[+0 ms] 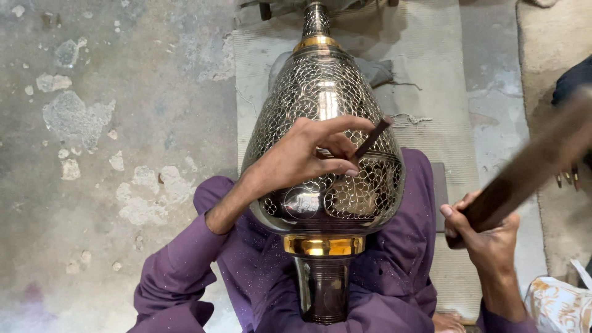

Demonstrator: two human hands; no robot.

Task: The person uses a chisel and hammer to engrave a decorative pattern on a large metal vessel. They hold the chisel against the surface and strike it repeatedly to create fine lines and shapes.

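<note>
The left hand [296, 161] keeps a closed grip on a thin dark chisel [372, 138], its tip set against the patterned side of a large engraved metal vase [324, 98]; the right hand [484, 231] is closed round the handle of a dark wooden mallet [533, 166], raised and blurred off to the right. The vase lies lengthwise across the person's lap, on purple cloth [401, 259], its brass-banded neck pointing away over a woven mat [431, 68] on the patchy concrete floor [111, 123]
</note>
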